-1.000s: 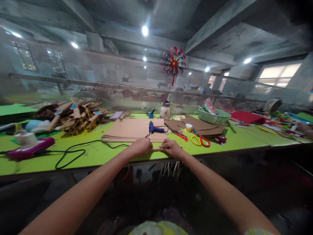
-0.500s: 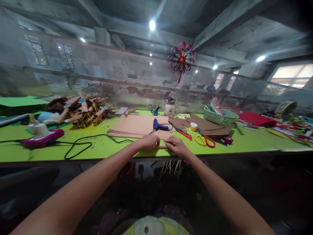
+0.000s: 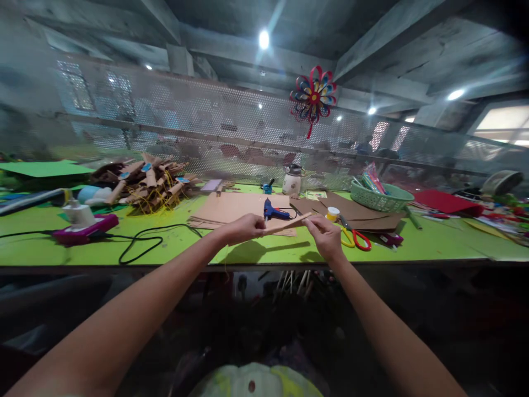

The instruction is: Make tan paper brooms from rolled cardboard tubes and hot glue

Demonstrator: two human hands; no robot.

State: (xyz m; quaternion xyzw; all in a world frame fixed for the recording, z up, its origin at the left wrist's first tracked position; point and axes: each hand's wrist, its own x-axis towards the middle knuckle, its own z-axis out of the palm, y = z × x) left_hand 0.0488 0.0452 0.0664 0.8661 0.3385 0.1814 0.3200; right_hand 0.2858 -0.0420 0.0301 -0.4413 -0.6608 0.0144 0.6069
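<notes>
A narrow strip of brown cardboard (image 3: 287,224) is held up between my two hands, a little above the green table top. My left hand (image 3: 245,229) is closed on its left end. At the other end, which tilts slightly upward, the fingers of my right hand (image 3: 325,236) pinch it. Just behind the strip, a blue glue gun (image 3: 276,209) rests on a stack of brown cardboard sheets (image 3: 223,208). To the right of my right hand lie scissors (image 3: 359,238) with yellow and red handles, near a white and yellow spool (image 3: 333,214).
A heap of rolled cardboard pieces with yellow string (image 3: 159,184) lies at the left. A purple power strip (image 3: 85,229) with a black cord sits before it. At the back stand a white bottle (image 3: 292,181) and a green basket (image 3: 382,197). The table's front edge (image 3: 264,267) is close.
Both hands have risen off the table and moved apart, lifting the cardboard strip with them. The view has shifted slightly. The glue gun stays on the cardboard.
</notes>
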